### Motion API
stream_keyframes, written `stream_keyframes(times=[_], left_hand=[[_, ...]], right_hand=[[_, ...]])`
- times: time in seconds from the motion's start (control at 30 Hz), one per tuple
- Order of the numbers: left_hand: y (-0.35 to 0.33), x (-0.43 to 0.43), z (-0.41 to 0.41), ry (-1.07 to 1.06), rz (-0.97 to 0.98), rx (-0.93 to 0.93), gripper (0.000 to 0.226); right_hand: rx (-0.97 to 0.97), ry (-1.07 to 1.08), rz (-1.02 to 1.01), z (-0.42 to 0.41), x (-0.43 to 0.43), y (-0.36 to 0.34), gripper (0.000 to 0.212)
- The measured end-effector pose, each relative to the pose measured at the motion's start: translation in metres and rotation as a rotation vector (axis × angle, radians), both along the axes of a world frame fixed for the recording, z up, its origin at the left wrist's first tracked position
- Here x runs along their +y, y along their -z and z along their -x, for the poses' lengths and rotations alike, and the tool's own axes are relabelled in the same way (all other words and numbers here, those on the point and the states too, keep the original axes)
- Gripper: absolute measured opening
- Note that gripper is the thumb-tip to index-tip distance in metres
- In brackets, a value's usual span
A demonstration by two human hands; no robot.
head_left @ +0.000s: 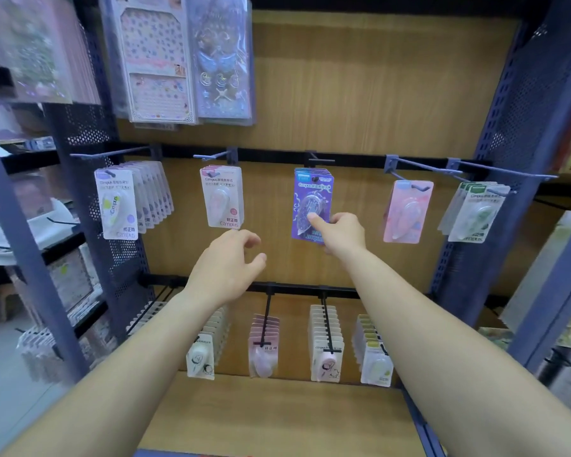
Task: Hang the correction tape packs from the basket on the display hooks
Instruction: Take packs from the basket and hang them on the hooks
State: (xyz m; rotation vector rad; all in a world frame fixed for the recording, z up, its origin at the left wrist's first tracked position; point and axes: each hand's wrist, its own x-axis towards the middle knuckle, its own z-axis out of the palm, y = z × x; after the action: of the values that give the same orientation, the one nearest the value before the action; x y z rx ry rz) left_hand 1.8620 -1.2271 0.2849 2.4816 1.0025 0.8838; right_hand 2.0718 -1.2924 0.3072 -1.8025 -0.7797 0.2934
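My right hand (pixel 340 234) has its fingers (pixel 315 219) pinched on the bottom of the purple pack (pixel 312 196), which hangs on the rail's middle hook (pixel 318 159); left hand (pixel 226 265) loose and empty, so I'd push it fully back and square before releasing.

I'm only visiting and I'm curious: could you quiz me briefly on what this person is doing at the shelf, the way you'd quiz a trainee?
1. True or false: the left hand is holding a pack.
2. Which pack does the right hand pinch? A pink, B purple, C green.
3. At how many spots along the upper rail do correction tape packs hang?
Key: 1 false, it is open and holds nothing. 2 B, the purple pack. 3 five.
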Motion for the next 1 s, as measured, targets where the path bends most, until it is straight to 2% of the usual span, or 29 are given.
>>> stream_keyframes(times=[0.1,0.23,0.4,0.5,0.7,0.83,1.0], left_hand=[[0.015,-0.009,0.007,0.004,0.030,0.053,0.037],[0.064,-0.033,0.019,0.004,0.111,0.133,0.038],[0.170,-0.071,0.037,0.023,0.237,0.290,0.040],[0.247,-0.093,0.049,0.015,0.365,0.427,0.045],[0.399,-0.123,0.078,0.025,0.641,0.661,0.051],[0.477,-0.129,0.078,0.019,0.795,0.732,0.065],[0.555,-0.145,0.057,0.070,0.971,0.755,0.083]], right_hand=[[-0.023,-0.019,0.125,0.005,-0.020,0.028,0.036],[-0.103,-0.083,0.323,0.021,-0.056,0.086,0.056],[-0.183,-0.236,0.605,0.047,-0.104,0.177,0.038],[-0.176,-0.317,0.738,0.057,-0.131,0.248,0.040],[-0.001,-0.425,0.967,0.065,-0.177,0.400,0.043],[0.109,-0.402,0.991,0.065,-0.193,0.481,0.026],[0.222,-0.379,0.991,0.072,-0.212,0.558,0.028]])
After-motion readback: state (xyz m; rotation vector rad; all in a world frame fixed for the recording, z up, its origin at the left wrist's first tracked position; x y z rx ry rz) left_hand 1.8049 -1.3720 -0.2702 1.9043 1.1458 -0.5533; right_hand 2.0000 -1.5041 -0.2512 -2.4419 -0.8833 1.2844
